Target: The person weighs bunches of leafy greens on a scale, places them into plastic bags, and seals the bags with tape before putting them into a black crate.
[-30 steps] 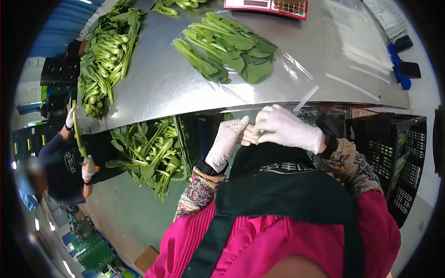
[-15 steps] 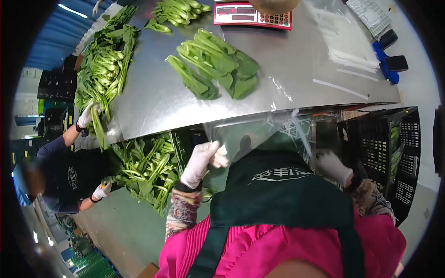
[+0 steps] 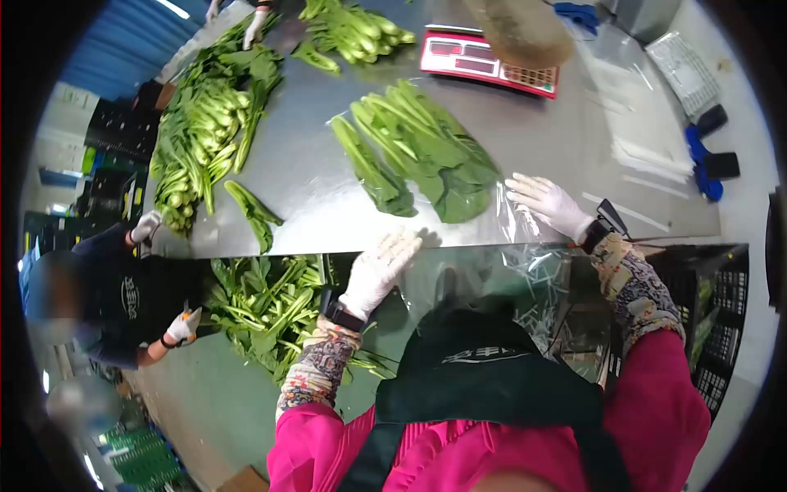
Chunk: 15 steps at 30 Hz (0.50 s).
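Observation:
Green leafy vegetables in clear plastic [image 3: 426, 152] lie on the metal table [image 3: 303, 184]. My left hand [image 3: 381, 266], gloved in white, is at the table's front edge, just below the leaves, with its fingers stretched and nothing seen in them. To the right of the leaves, my right hand [image 3: 551, 205] reaches over the table with its fingers extended, at the shiny loose end of the plastic. Whether its palm touches the film is not clear.
A red and white scale [image 3: 488, 61] stands behind the bundle. Stacked greens [image 3: 201, 131] line the table's left side, near a co-worker's gloved hands [image 3: 146, 227]. Plastic bags [image 3: 648, 139] lie at right. Below the table are a crate of greens [image 3: 266, 303] and black crates [image 3: 721, 328].
Both my hands have opened; the right moved up onto the table and the left slightly up and right. The film I pinched is released. The co-worker's stalk now lies on the table. The view shifted.

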Tool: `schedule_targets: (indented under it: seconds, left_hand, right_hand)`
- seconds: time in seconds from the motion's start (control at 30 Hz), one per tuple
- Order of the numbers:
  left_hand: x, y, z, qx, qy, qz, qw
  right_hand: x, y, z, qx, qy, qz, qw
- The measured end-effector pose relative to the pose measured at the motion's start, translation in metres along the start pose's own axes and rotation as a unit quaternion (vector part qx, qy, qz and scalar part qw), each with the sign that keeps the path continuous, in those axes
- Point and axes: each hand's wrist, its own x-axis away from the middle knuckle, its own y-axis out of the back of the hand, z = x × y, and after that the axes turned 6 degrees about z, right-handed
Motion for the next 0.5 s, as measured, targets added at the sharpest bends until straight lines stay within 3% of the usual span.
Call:
schedule_targets:
  seconds: [0.03,0.07,0.1,0.13,0.17,0.2,0.23,0.3,0.37,0.5]
  left_hand:
    - [-0.002,0.000,0.003,-0.088,-0.059,0.006,0.994]
    - [0.007,-0.008,0.017,-0.019,-0.045,0.003,0.999]
    - [0.015,-0.002,0.018,0.041,0.066,0.074,0.994]
    - [0.031,-0.009,0.026,0.250,0.179,0.038,0.951]
    - [0.043,-0.017,0.033,0.443,0.278,0.000,0.852]
    - [0.033,0.003,0.012,0.471,0.277,-0.004,0.837]
    - [0.042,-0.008,0.014,0.532,0.311,-0.047,0.786]
    - [0.048,-0.013,0.017,0.568,0.357,-0.032,0.741]
    - [0.039,-0.008,0.012,0.534,0.386,-0.050,0.750]
    - [0.029,-0.007,0.004,0.516,0.430,-0.101,0.734]
  right_hand:
    - [-0.007,-0.004,-0.007,-0.001,0.056,0.007,0.998]
    - [-0.010,-0.009,-0.009,-0.051,0.017,-0.006,0.999]
    - [-0.012,-0.007,0.000,-0.102,-0.031,-0.015,0.994]
    - [-0.014,-0.002,0.010,-0.043,-0.073,-0.033,0.996]
    - [-0.019,-0.001,0.025,-0.044,-0.084,-0.029,0.995]
    - [-0.022,0.000,0.045,-0.191,-0.208,-0.009,0.959]
    - [-0.021,0.001,0.059,-0.329,-0.326,0.006,0.886]
    - [-0.016,-0.019,0.065,-0.329,-0.343,-0.029,0.879]
    - [-0.015,-0.030,0.066,-0.422,-0.395,-0.039,0.815]
    - [-0.026,-0.023,0.069,-0.442,-0.432,-0.041,0.785]
